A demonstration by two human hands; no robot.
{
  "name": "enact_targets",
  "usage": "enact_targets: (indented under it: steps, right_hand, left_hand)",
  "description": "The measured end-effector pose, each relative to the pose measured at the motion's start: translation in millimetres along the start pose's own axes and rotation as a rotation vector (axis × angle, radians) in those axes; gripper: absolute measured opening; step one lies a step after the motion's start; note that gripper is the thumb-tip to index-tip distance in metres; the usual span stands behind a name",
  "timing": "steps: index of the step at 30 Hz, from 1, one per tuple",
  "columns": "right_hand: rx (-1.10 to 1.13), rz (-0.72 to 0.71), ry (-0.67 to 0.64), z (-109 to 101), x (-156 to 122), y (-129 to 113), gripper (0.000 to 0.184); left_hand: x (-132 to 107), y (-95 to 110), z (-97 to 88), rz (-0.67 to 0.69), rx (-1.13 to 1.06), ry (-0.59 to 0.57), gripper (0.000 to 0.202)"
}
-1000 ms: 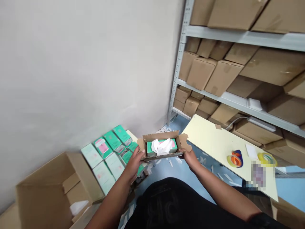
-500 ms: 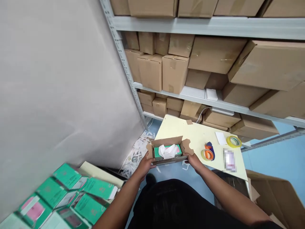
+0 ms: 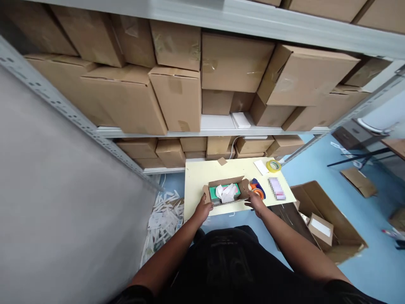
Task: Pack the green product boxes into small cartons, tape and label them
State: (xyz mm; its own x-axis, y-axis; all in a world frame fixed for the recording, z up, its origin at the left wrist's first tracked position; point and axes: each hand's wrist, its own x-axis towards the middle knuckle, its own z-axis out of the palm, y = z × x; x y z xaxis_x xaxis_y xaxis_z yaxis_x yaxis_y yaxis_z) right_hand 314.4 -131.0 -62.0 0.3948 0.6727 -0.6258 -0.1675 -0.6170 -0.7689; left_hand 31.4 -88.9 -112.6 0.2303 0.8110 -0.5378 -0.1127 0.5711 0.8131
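Observation:
Between my hands is an open cardboard box [image 3: 226,182], its flaps folded outward, over the front part of the pale yellow table. Inside it lies a green box [image 3: 213,193] with white crumpled paper [image 3: 227,192] on top. My left hand [image 3: 203,210] grips the left end of the cardboard box. At the opposite end, my right hand [image 3: 255,203] is closed on the right side. Just beyond my right hand sits an orange and blue tape dispenser [image 3: 260,189]. Whether the cardboard box touches the table, I cannot tell.
On the table [image 3: 199,171] are a yellow tape roll [image 3: 273,166], a white card [image 3: 260,167] and a blurred-out purple item [image 3: 277,188]. Metal shelves [image 3: 177,133] with cardboard boxes stand behind. Paper strips [image 3: 164,221] cover the floor at left; a large open carton [image 3: 343,228] is at right.
My view has turned to the right. Both hands have carried the cardboard box over the table, nearer the tape dispenser. The stacked green boxes at lower left have gone out of view.

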Motion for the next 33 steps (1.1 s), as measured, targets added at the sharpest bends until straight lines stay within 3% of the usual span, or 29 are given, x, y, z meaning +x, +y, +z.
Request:
enact_targets:
  steps: [5,9,15,20,23,28,33]
  right_hand:
    - [0.049,0.025,0.085,-0.4,25.0,-10.8,0.023]
    - [0.048,0.027,0.076,-3.5,40.3,-9.6,0.025]
    - [0.045,-0.067,0.003,-25.2,43.3,-2.3,0.041]
    - [-0.073,-0.072,-0.032,-57.4,43.4,7.0,0.046]
    - [-0.100,-0.099,-0.060,-66.2,48.2,9.2,0.050]
    - [-0.199,-0.345,-0.097,-55.3,50.7,-4.7,0.049]
    - [-0.540,-0.750,-0.282,-39.7,42.8,-24.3,0.050]
  left_hand:
    - [40.1,16.5,15.6,-0.010,0.067,0.020,0.084]
    - [51.9,20.3,14.6,0.008,0.057,0.035,0.080]
    - [37.2,16.1,3.7,0.057,0.130,0.019,0.063]
    - [17.1,20.9,0.7,0.039,0.163,0.071,0.074]
    - [11.8,34.4,0.7,0.124,0.200,0.139,0.074]
    - [15.0,65.8,13.5,0.252,0.326,0.219,0.058]
    - [12.4,74.4,39.9,0.450,0.636,0.082,0.039]
